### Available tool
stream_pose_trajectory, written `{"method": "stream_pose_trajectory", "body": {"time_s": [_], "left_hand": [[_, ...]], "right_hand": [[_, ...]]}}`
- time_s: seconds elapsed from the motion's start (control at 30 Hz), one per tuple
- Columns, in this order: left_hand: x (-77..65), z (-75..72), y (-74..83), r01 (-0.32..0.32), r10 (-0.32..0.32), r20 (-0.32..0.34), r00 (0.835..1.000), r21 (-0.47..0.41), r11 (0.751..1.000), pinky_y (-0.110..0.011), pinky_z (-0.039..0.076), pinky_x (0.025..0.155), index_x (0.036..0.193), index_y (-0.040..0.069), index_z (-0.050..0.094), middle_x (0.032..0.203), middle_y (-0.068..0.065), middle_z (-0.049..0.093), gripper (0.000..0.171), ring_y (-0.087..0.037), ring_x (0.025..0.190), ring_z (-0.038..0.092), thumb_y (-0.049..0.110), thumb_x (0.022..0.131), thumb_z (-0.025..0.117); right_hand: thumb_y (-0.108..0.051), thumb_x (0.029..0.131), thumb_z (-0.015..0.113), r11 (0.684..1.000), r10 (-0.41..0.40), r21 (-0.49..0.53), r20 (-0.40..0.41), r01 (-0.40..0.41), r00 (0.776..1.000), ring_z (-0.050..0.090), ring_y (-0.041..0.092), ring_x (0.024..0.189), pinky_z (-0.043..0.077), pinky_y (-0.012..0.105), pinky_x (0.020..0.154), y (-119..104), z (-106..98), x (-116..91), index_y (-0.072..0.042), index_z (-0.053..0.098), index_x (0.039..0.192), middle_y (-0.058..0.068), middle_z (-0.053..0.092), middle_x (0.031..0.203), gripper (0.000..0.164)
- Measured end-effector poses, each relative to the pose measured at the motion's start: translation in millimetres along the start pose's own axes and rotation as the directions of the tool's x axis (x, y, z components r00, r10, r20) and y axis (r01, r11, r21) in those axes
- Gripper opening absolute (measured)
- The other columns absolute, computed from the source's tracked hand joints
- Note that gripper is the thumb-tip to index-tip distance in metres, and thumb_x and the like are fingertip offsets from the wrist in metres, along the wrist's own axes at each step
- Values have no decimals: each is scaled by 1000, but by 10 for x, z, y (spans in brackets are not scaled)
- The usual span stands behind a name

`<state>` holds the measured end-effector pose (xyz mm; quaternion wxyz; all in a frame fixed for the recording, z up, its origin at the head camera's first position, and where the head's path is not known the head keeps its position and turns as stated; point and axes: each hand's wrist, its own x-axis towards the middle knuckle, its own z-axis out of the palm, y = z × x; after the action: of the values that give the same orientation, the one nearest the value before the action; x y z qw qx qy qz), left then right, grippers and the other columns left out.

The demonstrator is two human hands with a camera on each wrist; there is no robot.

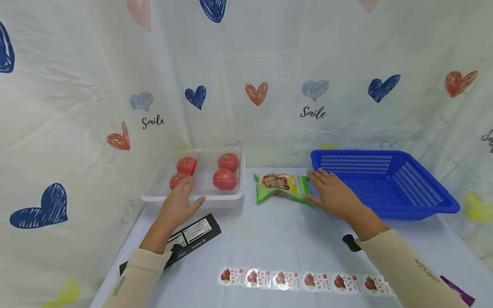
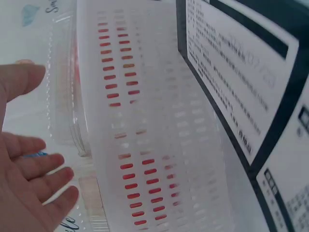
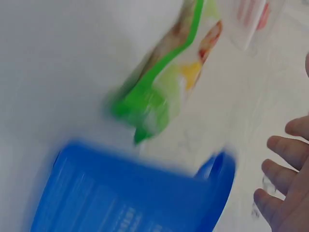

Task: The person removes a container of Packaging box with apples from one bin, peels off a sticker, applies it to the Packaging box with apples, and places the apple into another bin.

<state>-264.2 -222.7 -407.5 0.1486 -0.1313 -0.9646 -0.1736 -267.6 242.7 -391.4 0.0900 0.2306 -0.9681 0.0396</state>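
Cream sleeves [image 1: 140, 269] lay nearest | left hand [image 1: 177, 207] held nothing, fingers loose at the tomato box [image 1: 225, 202], contact unclear | right hand [image 1: 334, 196], empty, hovered by snack bag [image 1: 279, 184] and basket [image 1: 412, 211] | under-rim grips looked surest to me

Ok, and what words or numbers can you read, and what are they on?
"Smile": on the heart-print backdrop, twice in full.
Left sleeve and right sleeve: print too small.
Black box: labels too small or blurred.
Stickers: writing too small.
Green packet: print too small or blurred.
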Motion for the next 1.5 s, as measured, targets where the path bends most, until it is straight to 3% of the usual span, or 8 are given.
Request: {"method": "stream_pose_trajectory", "body": {"time_s": [0.2, 0.37, 0.47, 0.7, 0.83, 0.93, 1.2, 1.5], "left_hand": [[14, 8, 62, 170, -192, -103, 976, -192, 967, -59, 37, 102, 143, -3, 41, 140, -25, 46, 71, -42, 126, 44, 36, 89, 67], [-26, 8, 133, 300, -354, -26, 935, -473, 828, -52, 47, 94, 140, -1, 45, 133, -23, 52, 63, -38, 117, 53, 34, 92, 66], [-39, 5, 121, 376, -418, 107, 902, -673, 637, -43, 51, 92, 140, -4, 44, 131, -24, 54, 60, -36, 114, 57, 32, 95, 64], [-57, -10, 24, 425, -313, 409, 857, -905, -17, -42, 48, 93, 141, -9, 33, 133, -31, 50, 56, -43, 116, 54, 27, 102, 51], [-74, -12, 9, 412, -232, 474, 849, -871, -268, -44, 42, 99, 147, -11, 19, 139, -31, 43, 63, -45, 125, 45, 28, 105, 45], [-83, -15, 39, 399, -189, 500, 845, -826, -398, -46, 37, 104, 150, -9, 8, 148, -31, 30, 69, -46, 131, 36, 31, 105, 42], [-89, -73, 182, 354, -205, 504, 839, -791, -499, -55, 33, 105, 153, 6, -12, 157, -24, 16, 80, -50, 135, 29, 35, 104, 44], [-85, 29, 422, 229, -262, 432, 863, -797, -559, -45, 22, 114, 151, 3, -15, 158, -24, 1, 76, -43, 143, 15, 23, 104, 41]], "right_hand": [[-51, 100, 45, 982, 30, 185, 44, -38, 999, 28, 42, 139, 25, 58, 110, -365, 126, 420, -1, 36, 148, 24, 34, 150, 70], [-51, 100, 44, 953, 45, 295, 94, -71, 995, 32, 39, 138, 27, 55, 110, -593, 258, 694, -5, 37, 149, 20, 38, 149, 68], [-52, 100, 42, 930, 40, 359, 122, -81, 992, 32, 36, 139, 25, 53, 112, -702, 325, 840, -6, 37, 149, 16, 40, 149, 68], [-62, 98, 39, 875, 89, 455, 180, -163, 980, 44, 30, 131, 33, 53, 107, -891, 377, 1184, -12, 39, 149, 9, 50, 142, 71], [-58, 98, 42, 850, 94, 494, 202, -185, 975, 39, 29, 135, 32, 51, 108, -972, 358, 1440, -12, 36, 150, 9, 43, 148, 70], [-54, 99, 45, 837, 95, 519, 174, -173, 980, 35, 28, 138, 29, 48, 111, -1028, 344, 1682, -10, 33, 151, 10, 40, 150, 70], [-48, 96, 55, 711, 120, 686, 96, -153, 988, 27, 28, 141, 24, 47, 113, -1184, 415, 2277, -10, 18, 155, 11, 28, 156, 80], [-58, 92, 55, 730, 105, 653, 187, -203, 977, 19, 29, 144, 20, 46, 115, -1163, 519, 2624, -3, 11, 155, 15, 19, 159, 94]]}}
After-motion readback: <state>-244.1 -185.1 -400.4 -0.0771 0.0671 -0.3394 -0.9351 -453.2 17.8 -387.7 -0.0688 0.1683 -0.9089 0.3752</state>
